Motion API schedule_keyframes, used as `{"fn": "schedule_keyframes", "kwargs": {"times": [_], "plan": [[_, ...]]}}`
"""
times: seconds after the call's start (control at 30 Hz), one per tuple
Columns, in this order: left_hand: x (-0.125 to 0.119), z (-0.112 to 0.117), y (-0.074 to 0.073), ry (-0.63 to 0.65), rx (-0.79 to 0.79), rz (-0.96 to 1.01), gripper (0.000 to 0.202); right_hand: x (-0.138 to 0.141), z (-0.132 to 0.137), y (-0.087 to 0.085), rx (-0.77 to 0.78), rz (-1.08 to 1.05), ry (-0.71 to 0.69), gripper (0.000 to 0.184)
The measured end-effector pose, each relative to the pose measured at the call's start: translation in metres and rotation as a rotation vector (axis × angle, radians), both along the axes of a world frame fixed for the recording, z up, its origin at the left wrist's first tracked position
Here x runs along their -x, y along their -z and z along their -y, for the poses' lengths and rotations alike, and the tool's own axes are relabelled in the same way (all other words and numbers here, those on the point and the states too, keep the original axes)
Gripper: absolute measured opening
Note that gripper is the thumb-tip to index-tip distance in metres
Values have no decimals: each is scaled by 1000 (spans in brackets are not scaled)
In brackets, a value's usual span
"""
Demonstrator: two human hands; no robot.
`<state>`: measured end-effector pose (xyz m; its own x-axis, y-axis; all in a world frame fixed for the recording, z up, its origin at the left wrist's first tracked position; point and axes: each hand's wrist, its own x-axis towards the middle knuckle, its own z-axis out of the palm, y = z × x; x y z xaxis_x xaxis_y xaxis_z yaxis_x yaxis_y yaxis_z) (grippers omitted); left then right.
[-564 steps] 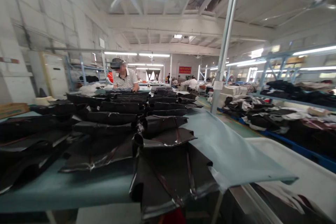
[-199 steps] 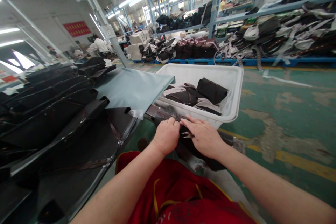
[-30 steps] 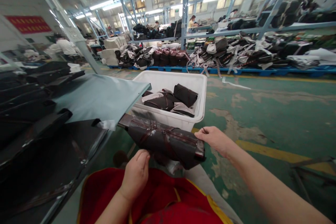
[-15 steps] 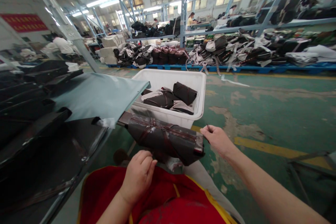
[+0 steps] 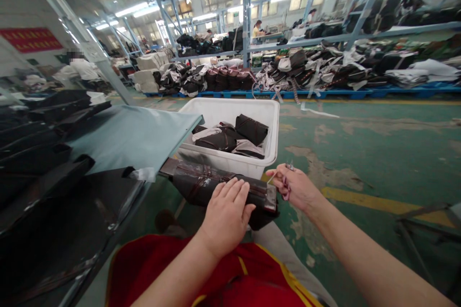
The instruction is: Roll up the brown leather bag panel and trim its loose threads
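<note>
A dark fabric bag piece (image 5: pixel 196 183) with reddish-brown trim lies over a narrow brown-grey support before me, whose left end sticks out (image 5: pixel 167 168). My left hand (image 5: pixel 227 213) rests flat on its near side, fingers stretched and close together. At its right end, my right hand (image 5: pixel 295 186) has its fingers curled round what looks like small scissors (image 5: pixel 285 188), with a pinkish-purple handle and a thin metal tip pointing at the piece's corner. Part of the tool is hidden by the fingers.
A white plastic bin (image 5: pixel 275 129) holding several dark and pale pieces stands just beyond. On the left are a pale blue-green panel (image 5: pixel 133 129) and stacked black pieces (image 5: pixel 54 225). A metal frame (image 5: pixel 425 230) stands at right. Loaded racks and several people are farther back.
My left hand has moved up from beside my lap onto the bag piece. My right hand has turned, and the scissors-like tool now shows at its fingers.
</note>
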<state>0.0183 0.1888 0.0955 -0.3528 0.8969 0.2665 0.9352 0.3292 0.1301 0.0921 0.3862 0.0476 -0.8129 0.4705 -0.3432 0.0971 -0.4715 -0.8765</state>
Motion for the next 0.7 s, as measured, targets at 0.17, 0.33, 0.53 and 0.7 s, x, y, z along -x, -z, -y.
{"fn": "schedule_keyframes", "kwargs": {"times": [0.17,0.33,0.53,0.7], "plan": [[-6,-12,6,-85,78,-42,41,-8,2,-15,104,-157,-49,37],[-8,-10,8,-103,82,-40,41,-28,11,-22,74,-130,-66,38],[-11,-9,5,-99,92,-33,47,-49,20,-29,12,29,-11,44],[-12,-9,6,-98,98,-33,50,-67,17,-30,-12,76,-4,44]]}}
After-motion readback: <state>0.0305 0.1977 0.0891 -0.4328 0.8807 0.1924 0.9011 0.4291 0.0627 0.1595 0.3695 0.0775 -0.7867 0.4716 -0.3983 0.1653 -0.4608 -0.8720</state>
